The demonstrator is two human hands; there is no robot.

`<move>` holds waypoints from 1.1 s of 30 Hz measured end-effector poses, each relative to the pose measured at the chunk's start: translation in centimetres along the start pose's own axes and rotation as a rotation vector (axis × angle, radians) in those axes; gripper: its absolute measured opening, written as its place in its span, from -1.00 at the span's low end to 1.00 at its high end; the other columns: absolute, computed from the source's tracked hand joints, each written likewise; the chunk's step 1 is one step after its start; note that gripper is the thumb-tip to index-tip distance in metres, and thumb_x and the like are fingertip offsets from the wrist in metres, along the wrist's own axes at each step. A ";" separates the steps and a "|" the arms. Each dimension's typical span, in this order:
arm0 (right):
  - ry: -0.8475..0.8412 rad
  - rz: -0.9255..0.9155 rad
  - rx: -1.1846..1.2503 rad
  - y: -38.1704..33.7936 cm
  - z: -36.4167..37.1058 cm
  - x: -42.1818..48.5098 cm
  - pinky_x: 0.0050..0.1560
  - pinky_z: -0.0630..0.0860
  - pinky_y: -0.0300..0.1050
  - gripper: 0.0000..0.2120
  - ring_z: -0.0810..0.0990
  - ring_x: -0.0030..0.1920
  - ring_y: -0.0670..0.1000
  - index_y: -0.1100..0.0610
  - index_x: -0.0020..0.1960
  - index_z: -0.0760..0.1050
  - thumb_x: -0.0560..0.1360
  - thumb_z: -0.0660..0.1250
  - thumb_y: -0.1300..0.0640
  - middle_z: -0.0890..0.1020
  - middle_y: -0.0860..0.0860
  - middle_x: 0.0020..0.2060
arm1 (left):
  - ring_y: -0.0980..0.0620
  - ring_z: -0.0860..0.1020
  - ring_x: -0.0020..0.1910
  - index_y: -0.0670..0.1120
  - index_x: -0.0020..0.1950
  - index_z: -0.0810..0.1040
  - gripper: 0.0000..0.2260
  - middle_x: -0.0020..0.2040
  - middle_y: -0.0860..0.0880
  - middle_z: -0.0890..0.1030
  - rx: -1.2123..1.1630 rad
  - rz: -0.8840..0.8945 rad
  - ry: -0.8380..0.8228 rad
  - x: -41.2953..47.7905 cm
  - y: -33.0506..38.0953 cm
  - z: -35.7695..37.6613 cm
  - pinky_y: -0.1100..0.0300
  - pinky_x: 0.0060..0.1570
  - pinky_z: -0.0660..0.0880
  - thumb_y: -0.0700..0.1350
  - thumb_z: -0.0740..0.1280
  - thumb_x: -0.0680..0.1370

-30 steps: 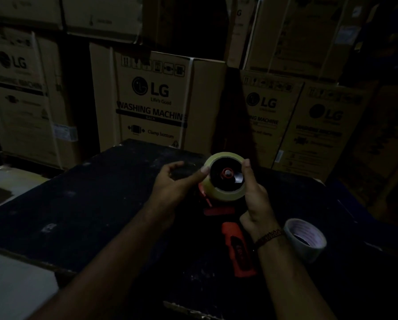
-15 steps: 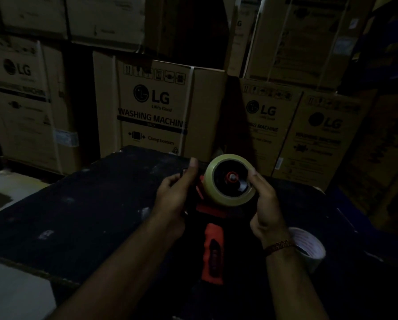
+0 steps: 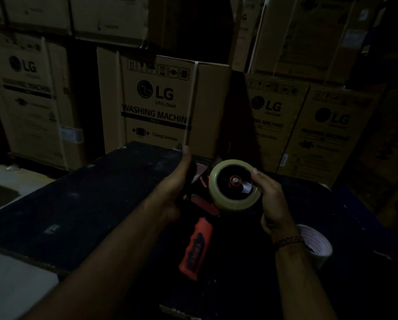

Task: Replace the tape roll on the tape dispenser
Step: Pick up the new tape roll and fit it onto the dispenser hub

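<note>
Yellowish tape makes up the roll point(image 3: 235, 186), which sits on the hub of the dispenser point(image 3: 199, 229), held up over the dark table point(image 3: 82, 204). My right hand point(image 3: 270, 204) cups the roll's far edge, its fingers curled together against the rim and thumb near the top. My left hand point(image 3: 173, 188) braces the dispenser's front frame; the fingers are extended and close together, wrapped on the frame as far as I can judge, though their tips are lost behind it. The red handle point(image 3: 194, 248) hangs down toward me, gripped by neither hand. A second roll point(image 3: 317, 244), whitish, lies on the table just behind my right wrist. Judgement: the roll appears to be seated or nearly seated on the hub, so the step in hand is pressing it fully home. To do that well I would keep the left hand firm on the frame, push evenly across the roll's face so it goes on square, then find the free end and lead it toward the front. Lighting is very poor. I cannot confirm which way the tape unwinds, where its free end is, or the state of the blade and roller, which the left hand hides. Cartons point(image 3: 161, 105) behind are readable but dim.
</note>
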State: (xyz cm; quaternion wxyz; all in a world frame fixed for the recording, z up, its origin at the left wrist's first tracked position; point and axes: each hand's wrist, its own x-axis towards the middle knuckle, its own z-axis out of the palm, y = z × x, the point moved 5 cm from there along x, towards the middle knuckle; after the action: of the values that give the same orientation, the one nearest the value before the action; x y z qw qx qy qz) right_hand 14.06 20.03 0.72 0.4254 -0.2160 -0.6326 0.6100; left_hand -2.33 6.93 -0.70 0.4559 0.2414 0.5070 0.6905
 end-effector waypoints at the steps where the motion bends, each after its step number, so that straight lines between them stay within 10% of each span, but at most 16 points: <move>1: 0.019 0.002 -0.013 0.2 -0.2 0.2 -0.21 0.58 -0.45 -0.66 0.72 -0.20 -0.34 0.02 -0.02 0.64 0.73 0.14 0.24 0.76 -0.25 -0.29 | -0.14 0.80 -0.03 -0.10 0.14 0.78 -0.40 0.07 -0.18 0.80 0.009 -0.002 -0.043 -0.2 0.0 0.0 -0.03 -0.06 0.73 0.40 0.33 0.54; 5: 0.128 0.075 -0.105 1.3 -1.2 0.4 -0.13 0.65 -0.20 -0.67 0.74 -0.03 -0.03 0.10 0.00 0.69 0.71 0.15 0.16 0.78 0.01 -0.07 | -0.04 0.78 -0.07 -0.17 0.16 0.74 -0.62 0.15 -0.23 0.77 0.048 0.065 -0.087 0.1 -1.4 -0.3 0.11 -0.21 0.71 -0.01 0.56 0.41; 9: 0.172 0.155 -0.155 1.9 -1.7 0.4 -0.03 0.58 0.01 -0.67 0.69 0.07 0.23 0.29 0.11 0.69 0.68 0.19 0.15 0.71 0.32 0.14 | -0.13 0.76 -0.01 -0.16 0.08 0.78 -0.56 0.06 -0.18 0.80 0.062 0.113 0.008 0.8 -2.3 -0.6 -0.02 0.00 0.68 0.13 0.59 0.36; 19: 0.160 0.164 -0.188 2.7 -1.3 0.6 -0.02 0.59 -0.01 -0.69 0.69 0.01 0.14 0.17 -0.07 0.72 0.66 0.21 0.22 0.74 0.18 -0.04 | -0.18 0.72 -0.12 -0.24 0.24 0.69 -0.04 -0.07 -0.22 0.77 0.175 0.129 0.111 2.8 -2.8 -2.0 -0.07 -0.03 0.62 0.48 0.64 0.15; 22: 0.168 0.185 -0.160 2.5 -1.0 0.3 -0.09 0.57 -0.04 -0.68 0.66 -0.03 0.14 0.18 -0.10 0.67 0.67 0.18 0.21 0.70 0.17 -0.07 | -0.13 0.75 -0.19 -0.27 0.23 0.68 -0.26 -0.16 -0.17 0.78 0.121 0.140 0.099 1.9 -2.9 -1.2 -0.05 -0.10 0.67 0.33 0.58 0.36; 25: 0.280 0.233 -0.136 3.0 -0.3 0.1 -0.21 0.50 -0.10 -0.73 0.59 -0.14 0.09 0.23 -0.05 0.56 0.68 0.14 0.19 0.61 0.14 -0.14 | -0.23 0.76 0.10 -0.16 0.19 0.71 -0.54 0.08 -0.21 0.79 0.046 0.131 0.160 1.3 -3.1 -0.7 -0.25 0.24 0.67 0.19 0.53 0.53; 29: 0.458 0.231 -0.034 4.7 0.7 -0.3 -0.11 0.47 0.04 -0.77 0.54 -0.12 0.14 0.14 -0.14 0.48 0.62 0.13 0.13 0.55 0.17 -0.13 | -0.02 0.70 -0.07 -0.05 0.03 0.65 -0.79 -0.03 -0.07 0.73 0.056 0.120 0.197 0.8 -2.9 0.2 0.06 -0.16 0.60 0.09 0.40 0.67; 33: 0.581 0.254 0.123 5.6 1.5 -1.2 0.00 0.57 0.08 -0.65 0.61 -0.03 0.15 0.14 0.05 0.53 0.47 0.09 -0.02 0.62 0.15 -0.02 | -0.09 0.79 -0.07 -0.15 0.10 0.71 -0.73 0.01 -0.18 0.80 0.024 0.133 0.197 1.2 -3.3 0.5 0.01 -0.13 0.73 0.07 0.45 0.65</move>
State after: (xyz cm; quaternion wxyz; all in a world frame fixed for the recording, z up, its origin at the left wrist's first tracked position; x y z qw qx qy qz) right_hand 12.11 19.12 -4.76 0.5209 -0.4324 -0.4146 0.6081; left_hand -1.25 8.47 -3.75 0.3542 0.2108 0.5404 0.7336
